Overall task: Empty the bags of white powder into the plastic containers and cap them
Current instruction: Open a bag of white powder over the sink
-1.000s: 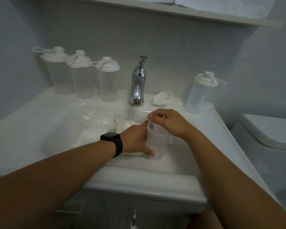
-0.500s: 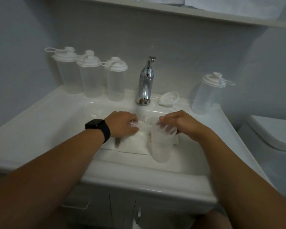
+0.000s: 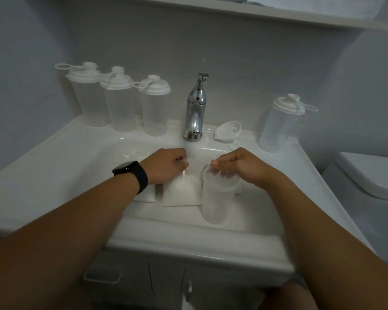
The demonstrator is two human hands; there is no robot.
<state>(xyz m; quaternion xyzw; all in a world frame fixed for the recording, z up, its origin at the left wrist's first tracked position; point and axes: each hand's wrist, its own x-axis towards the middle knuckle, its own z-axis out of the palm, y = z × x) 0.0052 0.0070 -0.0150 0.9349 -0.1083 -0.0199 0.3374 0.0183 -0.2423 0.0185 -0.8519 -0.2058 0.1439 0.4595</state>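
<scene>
While uncapped, container [image 3: 215,198] translucent, empty

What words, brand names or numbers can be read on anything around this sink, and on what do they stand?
None can be read.
Capped containers: plain, no label showing.
Open container: plain.
Powder bag: no print visible.
Tap: only a small red dot, no text.
Watch on the left wrist: its face is dark.
</scene>
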